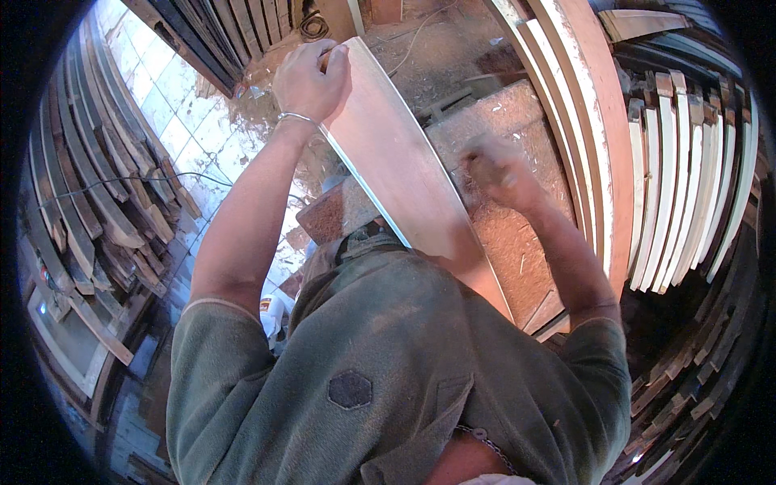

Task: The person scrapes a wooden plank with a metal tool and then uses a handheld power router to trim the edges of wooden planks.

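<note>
My left hand (314,79) is closed over the upper end of a long pale pinkish plank (404,170), which slants from upper middle down to my lap at lower right. A silver bracelet (295,117) is on my left wrist. My right hand (501,170), blurred, is beside the plank's right edge, fingers curled round something brown that I cannot make out. Beneath the plank is a dusty work surface (509,242) with sawdust and wood chips on it.
Stacks of boards stand at left (97,186), at upper left (226,32) and at right (679,186). Curved pale boards (582,121) border the work surface on the right. A cable (186,177) crosses the left side. A white bottle (270,315) is near my left arm.
</note>
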Action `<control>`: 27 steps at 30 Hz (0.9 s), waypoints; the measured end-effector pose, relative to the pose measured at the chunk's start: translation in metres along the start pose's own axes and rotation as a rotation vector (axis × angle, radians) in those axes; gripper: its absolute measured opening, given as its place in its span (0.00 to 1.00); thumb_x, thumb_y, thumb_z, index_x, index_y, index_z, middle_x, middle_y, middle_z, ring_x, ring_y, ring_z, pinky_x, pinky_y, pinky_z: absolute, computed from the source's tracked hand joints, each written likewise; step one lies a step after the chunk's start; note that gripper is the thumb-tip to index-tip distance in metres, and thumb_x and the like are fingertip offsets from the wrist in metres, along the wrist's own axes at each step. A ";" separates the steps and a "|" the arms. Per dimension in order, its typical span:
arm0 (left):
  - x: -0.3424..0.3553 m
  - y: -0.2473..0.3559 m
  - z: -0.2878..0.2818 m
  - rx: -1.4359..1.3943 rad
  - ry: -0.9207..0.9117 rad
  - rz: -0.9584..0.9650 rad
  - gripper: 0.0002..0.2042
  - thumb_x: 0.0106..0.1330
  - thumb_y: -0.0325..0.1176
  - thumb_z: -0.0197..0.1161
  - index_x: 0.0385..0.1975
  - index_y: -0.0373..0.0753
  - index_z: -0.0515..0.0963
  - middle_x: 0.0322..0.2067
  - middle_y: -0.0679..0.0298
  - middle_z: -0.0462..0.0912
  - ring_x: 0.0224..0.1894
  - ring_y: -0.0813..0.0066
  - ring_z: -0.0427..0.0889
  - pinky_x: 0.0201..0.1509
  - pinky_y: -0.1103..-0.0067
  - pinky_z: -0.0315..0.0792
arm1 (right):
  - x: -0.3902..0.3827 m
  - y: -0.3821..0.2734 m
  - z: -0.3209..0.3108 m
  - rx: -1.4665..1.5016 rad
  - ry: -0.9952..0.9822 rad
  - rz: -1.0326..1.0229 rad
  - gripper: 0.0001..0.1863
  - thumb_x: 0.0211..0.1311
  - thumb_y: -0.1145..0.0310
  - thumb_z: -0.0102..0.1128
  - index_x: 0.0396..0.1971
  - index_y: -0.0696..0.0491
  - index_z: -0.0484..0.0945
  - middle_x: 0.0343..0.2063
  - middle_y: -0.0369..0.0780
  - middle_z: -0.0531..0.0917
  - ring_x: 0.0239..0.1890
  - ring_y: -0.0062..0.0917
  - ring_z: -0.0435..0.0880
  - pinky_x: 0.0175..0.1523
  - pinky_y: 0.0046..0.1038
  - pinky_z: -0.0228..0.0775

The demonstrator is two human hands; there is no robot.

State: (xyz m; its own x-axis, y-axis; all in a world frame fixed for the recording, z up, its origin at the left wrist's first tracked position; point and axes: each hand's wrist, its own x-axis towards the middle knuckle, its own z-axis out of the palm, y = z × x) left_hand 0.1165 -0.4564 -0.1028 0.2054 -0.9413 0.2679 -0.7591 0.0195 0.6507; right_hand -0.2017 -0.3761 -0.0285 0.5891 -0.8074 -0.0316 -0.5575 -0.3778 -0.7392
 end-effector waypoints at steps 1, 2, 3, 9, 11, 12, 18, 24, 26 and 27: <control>0.000 0.000 0.000 0.003 0.006 0.002 0.14 0.63 0.46 0.61 0.34 0.43 0.84 0.35 0.60 0.85 0.41 0.56 0.83 0.47 0.65 0.74 | -0.005 -0.001 0.005 0.058 0.145 0.054 0.09 0.55 0.79 0.63 0.36 0.55 0.79 0.32 0.37 0.81 0.38 0.27 0.82 0.43 0.31 0.74; -0.001 0.001 0.000 0.007 0.012 0.004 0.14 0.63 0.46 0.61 0.34 0.43 0.85 0.34 0.60 0.85 0.40 0.56 0.83 0.46 0.65 0.74 | -0.010 -0.003 0.010 0.164 0.236 0.175 0.07 0.55 0.77 0.63 0.35 0.55 0.78 0.31 0.38 0.81 0.36 0.26 0.81 0.42 0.30 0.73; 0.000 0.001 -0.001 0.009 0.019 0.009 0.13 0.63 0.46 0.61 0.34 0.43 0.85 0.34 0.60 0.85 0.40 0.56 0.83 0.46 0.65 0.75 | -0.014 -0.007 0.015 0.268 0.329 0.294 0.06 0.55 0.76 0.63 0.34 0.56 0.78 0.31 0.38 0.81 0.35 0.26 0.81 0.40 0.29 0.72; 0.002 -0.002 -0.003 0.005 -0.019 0.007 0.14 0.62 0.45 0.63 0.35 0.42 0.85 0.36 0.54 0.86 0.41 0.54 0.84 0.47 0.65 0.76 | 0.030 -0.027 0.032 0.492 0.562 0.605 0.11 0.57 0.71 0.68 0.36 0.55 0.75 0.25 0.35 0.80 0.25 0.17 0.77 0.31 0.22 0.69; 0.000 -0.001 -0.001 -0.016 0.013 0.020 0.12 0.62 0.44 0.63 0.33 0.43 0.84 0.34 0.58 0.85 0.39 0.57 0.83 0.44 0.66 0.75 | 0.051 -0.032 0.037 0.616 0.607 0.602 0.12 0.57 0.71 0.69 0.37 0.55 0.74 0.23 0.35 0.80 0.22 0.16 0.76 0.29 0.20 0.68; -0.001 -0.001 0.001 -0.025 0.031 0.024 0.11 0.62 0.44 0.63 0.33 0.44 0.84 0.33 0.60 0.85 0.38 0.58 0.83 0.43 0.66 0.75 | 0.063 -0.035 0.042 0.693 0.653 0.559 0.12 0.57 0.71 0.69 0.36 0.55 0.74 0.23 0.35 0.80 0.21 0.15 0.76 0.28 0.18 0.68; -0.001 -0.004 0.000 -0.090 0.020 0.012 0.11 0.62 0.44 0.63 0.33 0.44 0.84 0.32 0.61 0.85 0.38 0.59 0.83 0.45 0.66 0.74 | 0.123 -0.028 0.066 0.775 0.707 0.429 0.12 0.55 0.72 0.71 0.33 0.54 0.74 0.23 0.36 0.81 0.24 0.14 0.78 0.28 0.17 0.69; 0.000 -0.007 0.000 -0.073 0.022 0.056 0.11 0.62 0.43 0.64 0.34 0.43 0.84 0.34 0.59 0.85 0.39 0.58 0.83 0.44 0.68 0.75 | 0.159 -0.007 0.083 0.288 0.737 0.204 0.10 0.55 0.71 0.70 0.31 0.56 0.75 0.25 0.38 0.83 0.26 0.15 0.80 0.33 0.21 0.73; 0.000 -0.006 0.000 -0.068 0.015 0.036 0.11 0.63 0.43 0.64 0.34 0.43 0.84 0.33 0.59 0.85 0.38 0.58 0.83 0.44 0.68 0.75 | 0.163 -0.007 0.084 0.311 0.723 0.198 0.09 0.55 0.71 0.70 0.32 0.56 0.77 0.27 0.39 0.84 0.28 0.15 0.80 0.35 0.22 0.74; -0.001 -0.006 0.000 -0.066 0.011 0.025 0.11 0.63 0.43 0.64 0.34 0.43 0.84 0.33 0.59 0.84 0.38 0.58 0.83 0.44 0.68 0.75 | 0.164 -0.008 0.083 0.308 0.709 0.186 0.09 0.56 0.71 0.70 0.33 0.56 0.78 0.28 0.39 0.84 0.29 0.15 0.81 0.37 0.22 0.74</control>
State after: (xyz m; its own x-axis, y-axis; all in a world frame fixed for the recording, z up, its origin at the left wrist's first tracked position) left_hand 0.1207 -0.4559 -0.1071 0.1939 -0.9366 0.2918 -0.7220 0.0651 0.6888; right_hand -0.0521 -0.4677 -0.0834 -0.0684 -0.9802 0.1859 -0.3623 -0.1492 -0.9200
